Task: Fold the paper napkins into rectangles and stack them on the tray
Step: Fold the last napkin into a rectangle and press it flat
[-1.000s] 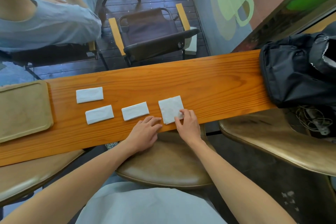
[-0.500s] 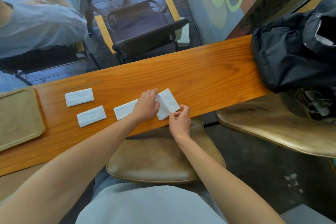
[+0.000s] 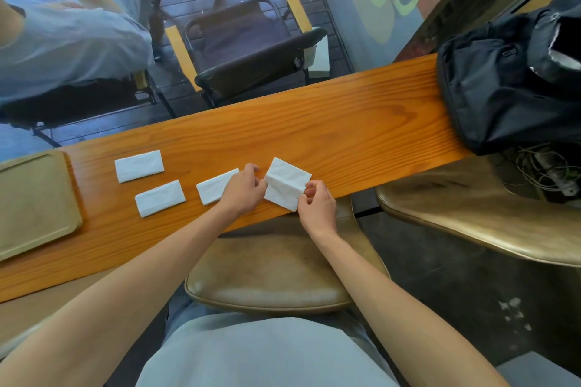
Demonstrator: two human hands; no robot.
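A square white napkin (image 3: pixel 286 183) sits tilted near the front edge of the orange wooden counter (image 3: pixel 330 132). My left hand (image 3: pixel 243 190) pinches its left corner and my right hand (image 3: pixel 316 203) pinches its right front corner. Three folded rectangular napkins lie to the left: one (image 3: pixel 139 165) at the back, one (image 3: pixel 160 198) nearer me, and one (image 3: pixel 213 187) partly under my left hand. A tan tray (image 3: pixel 34 201) rests at the counter's left end with nothing on it.
A black bag (image 3: pixel 503 85) fills the counter's right end. Tan stools stand below the counter, one (image 3: pixel 273 273) under my arms and another (image 3: pixel 471 217) to the right. Beyond the counter are a folding chair (image 3: pixel 248 53) and a seated person (image 3: pixel 63 41).
My left hand moved from the counter's edge up to the square napkin's left corner. Both hands now pinch the napkin, which has turned and lifted at its edges.
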